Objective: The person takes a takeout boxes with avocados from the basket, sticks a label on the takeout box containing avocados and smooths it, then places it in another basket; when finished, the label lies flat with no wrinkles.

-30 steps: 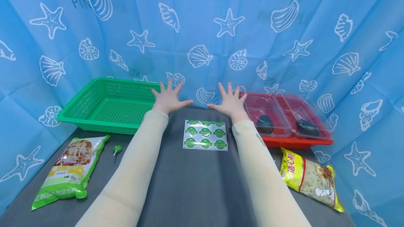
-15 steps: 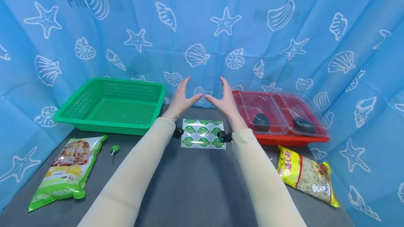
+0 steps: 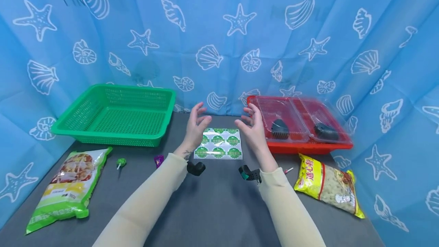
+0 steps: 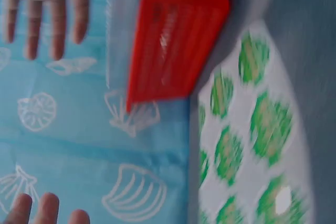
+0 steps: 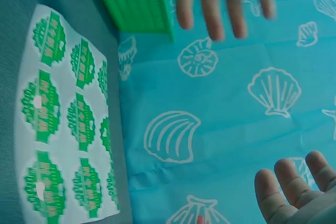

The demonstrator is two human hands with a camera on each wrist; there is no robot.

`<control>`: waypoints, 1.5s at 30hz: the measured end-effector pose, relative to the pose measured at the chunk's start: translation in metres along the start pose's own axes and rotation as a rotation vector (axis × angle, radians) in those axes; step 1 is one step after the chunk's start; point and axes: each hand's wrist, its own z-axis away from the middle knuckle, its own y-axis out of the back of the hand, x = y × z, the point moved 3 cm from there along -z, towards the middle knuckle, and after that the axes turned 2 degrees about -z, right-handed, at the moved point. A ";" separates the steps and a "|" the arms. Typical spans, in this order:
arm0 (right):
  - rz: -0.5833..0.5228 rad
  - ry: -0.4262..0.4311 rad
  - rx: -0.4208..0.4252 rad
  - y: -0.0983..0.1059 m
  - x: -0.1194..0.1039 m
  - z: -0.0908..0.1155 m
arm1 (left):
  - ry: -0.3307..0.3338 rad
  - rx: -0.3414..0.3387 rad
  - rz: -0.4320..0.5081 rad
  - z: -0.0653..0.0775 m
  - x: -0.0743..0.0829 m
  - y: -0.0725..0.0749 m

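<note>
My left hand (image 3: 195, 130) hovers over the left edge of a sheet of round green stickers (image 3: 218, 145) on the grey table. My right hand (image 3: 255, 130) is raised at the sheet's right side. Both hold nothing, palms facing each other, fingers loosely bent. In the left wrist view, my left fingertips show at the lower left, with the sticker sheet (image 4: 244, 129) at the right. From the right wrist, my right hand (image 5: 296, 192) shows at the lower right and the sheet (image 5: 71, 124) at the left.
Left: green plastic basket (image 3: 123, 139), green-white food bag (image 3: 68, 186), green lollipop (image 3: 120, 162), purple packet (image 3: 159, 161). Right: red basket (image 3: 308, 148) with clear plastic boxes (image 3: 293, 106) holding dark items, yellow pasta bag (image 3: 329, 185), small pink-and-white stick (image 3: 289, 170). A blue curtain (image 3: 223, 75) hangs behind.
Both hands have drawn back toward me and lower, from spread fingers to palms facing, fingers bent. The purple packet has come out from behind the left sleeve. The view has shifted slightly.
</note>
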 end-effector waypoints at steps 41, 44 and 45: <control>0.066 -0.195 0.778 0.277 0.027 0.038 | 0.140 0.732 0.671 0.084 -0.148 0.238; 0.174 -0.290 0.758 0.287 0.032 0.034 | 0.126 0.722 0.677 0.085 -0.145 0.235; 0.194 -0.309 0.749 0.290 0.035 0.032 | 0.123 0.723 0.677 0.085 -0.144 0.234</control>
